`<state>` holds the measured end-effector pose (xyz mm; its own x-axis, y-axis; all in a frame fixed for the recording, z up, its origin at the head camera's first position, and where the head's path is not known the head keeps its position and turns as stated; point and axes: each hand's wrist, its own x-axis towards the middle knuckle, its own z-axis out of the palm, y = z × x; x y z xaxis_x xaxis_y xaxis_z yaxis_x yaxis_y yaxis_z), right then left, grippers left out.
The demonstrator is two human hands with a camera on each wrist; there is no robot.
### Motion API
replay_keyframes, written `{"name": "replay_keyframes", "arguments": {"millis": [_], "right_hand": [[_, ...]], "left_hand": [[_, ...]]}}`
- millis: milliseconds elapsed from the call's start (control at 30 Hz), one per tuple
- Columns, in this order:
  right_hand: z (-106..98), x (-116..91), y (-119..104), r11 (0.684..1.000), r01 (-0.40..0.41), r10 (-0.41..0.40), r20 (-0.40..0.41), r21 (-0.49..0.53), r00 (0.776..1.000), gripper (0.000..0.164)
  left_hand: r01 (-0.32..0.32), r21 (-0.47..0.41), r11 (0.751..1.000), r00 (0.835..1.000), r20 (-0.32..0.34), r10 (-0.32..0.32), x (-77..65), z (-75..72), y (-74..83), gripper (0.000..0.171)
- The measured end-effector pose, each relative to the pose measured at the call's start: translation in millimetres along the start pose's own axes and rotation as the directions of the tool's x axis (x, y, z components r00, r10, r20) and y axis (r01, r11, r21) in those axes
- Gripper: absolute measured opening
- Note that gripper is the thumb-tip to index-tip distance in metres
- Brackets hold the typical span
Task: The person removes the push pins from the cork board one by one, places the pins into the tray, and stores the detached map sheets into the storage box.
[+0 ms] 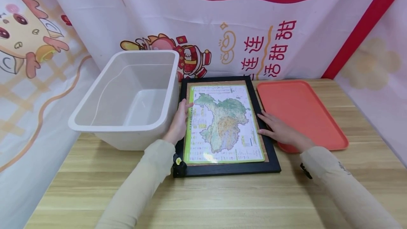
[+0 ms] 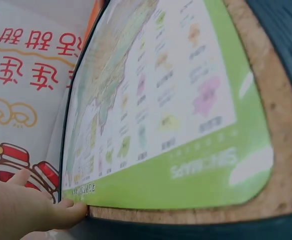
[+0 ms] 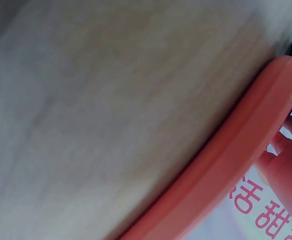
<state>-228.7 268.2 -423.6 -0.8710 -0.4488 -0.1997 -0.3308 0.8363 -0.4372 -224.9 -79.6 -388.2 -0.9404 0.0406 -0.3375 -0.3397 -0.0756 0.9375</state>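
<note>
A black-framed board (image 1: 226,168) with a cork backing lies flat on the wooden table, and a green-bordered map sheet (image 1: 222,123) lies inside it. My left hand (image 1: 179,121) rests on the frame's left edge, its fingers straight and a fingertip touching the map's green border (image 2: 196,175). My right hand (image 1: 279,130) lies flat with straight fingers on the frame's right edge, beside the orange tray (image 1: 302,112). Only a bit of that hand (image 3: 288,165) shows in the right wrist view, past the tray's rim (image 3: 226,185).
A large white plastic tub (image 1: 130,98) stands left of the frame, touching my left hand's side. The orange tray lies to the right. A printed red-and-white cloth backdrop (image 1: 222,20) closes the back and both sides. Bare wooden tabletop (image 1: 222,200) runs along the front.
</note>
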Motion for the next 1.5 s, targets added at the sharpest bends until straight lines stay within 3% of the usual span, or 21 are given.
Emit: {"name": "replay_keyframes", "arguments": {"millis": [400, 567, 767, 967, 1200, 1300, 1500], "right_hand": [[-2, -1, -3, 1.0, -0.001, 0.001, 0.003, 0.001, 1.0, 0.078], [-2, 0, -3, 1.0, -0.004, 0.004, 0.001, 0.006, 1.0, 0.078], [0, 0, -2, 1.0, 0.005, -0.005, -0.003, -0.016, 1.0, 0.077], [-1, -3, -3, 0.997, 0.002, -0.003, -0.009, -0.082, 1.0, 0.075], [-2, -5, -5, 0.995, 0.006, -0.007, -0.01, -0.096, 1.0, 0.075], [-2, -4, -4, 0.995, 0.002, -0.003, -0.009, -0.097, 1.0, 0.076], [0, -4, -2, 0.995, -0.011, 0.012, 0.0, -0.098, 1.0, 0.076]], "left_hand": [[0.008, -0.06, 0.998, 0.99, -0.137, -0.016, 1.0, -2.3, 2.4, 0.063], [0.015, 0.022, 1.0, 0.985, -0.172, -0.011, -1.3, 0.1, 5.8, 0.062], [-0.049, 0.146, 0.988, 0.982, -0.176, 0.075, -4.2, 3.2, 6.8, 0.049], [-0.102, 0.26, 0.96, 0.977, -0.157, 0.146, -6.0, 6.0, 8.1, 0.072], [-0.152, 0.28, 0.948, 0.969, -0.146, 0.199, -9.8, 9.3, 13.6, 0.076], [-0.188, 0.315, 0.93, 0.964, -0.122, 0.237, -12.7, 11.3, 16.3, 0.075], [-0.261, 0.444, 0.857, 0.945, -0.064, 0.32, -20.8, 16.5, 21.5, 0.071]]}}
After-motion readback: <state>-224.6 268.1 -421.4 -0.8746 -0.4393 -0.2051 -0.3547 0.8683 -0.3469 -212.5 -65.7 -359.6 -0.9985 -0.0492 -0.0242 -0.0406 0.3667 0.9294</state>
